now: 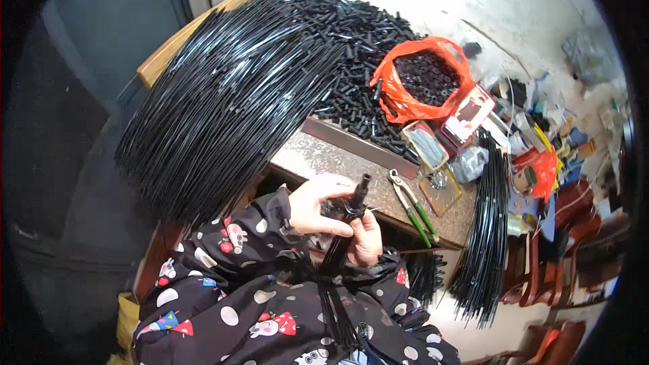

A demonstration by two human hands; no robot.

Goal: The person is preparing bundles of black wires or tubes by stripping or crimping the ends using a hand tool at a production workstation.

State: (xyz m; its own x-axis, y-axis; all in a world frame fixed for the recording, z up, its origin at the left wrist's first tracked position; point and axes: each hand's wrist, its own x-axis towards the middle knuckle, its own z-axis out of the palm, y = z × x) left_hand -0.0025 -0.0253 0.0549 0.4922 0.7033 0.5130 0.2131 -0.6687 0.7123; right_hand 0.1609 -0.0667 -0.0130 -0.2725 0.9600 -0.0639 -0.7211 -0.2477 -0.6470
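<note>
In front of my chest, a bundle of thin black rods [334, 257] stands tilted, with a short black tubular end piece [362, 189] sticking up at its top. My right hand [366, 238] is closed around it just below that piece, thumb pressed upward against it. On the other side my left hand [320, 208] curves about the same bundle, with its thumb touching it and its index finger by the end piece. The fingertips of the left hand are partly hidden. Lower down, the rods lie against my dark patterned clothing.
A large heap of long black rods [223, 94] covers the table's left. Behind lie many short black tubes [358, 34], held by a metal strip [358, 145]. An orange bag [389, 105] of small black parts, green-handled pliers [414, 213], a tray [443, 192] and another rod bundle [483, 243] are rightward.
</note>
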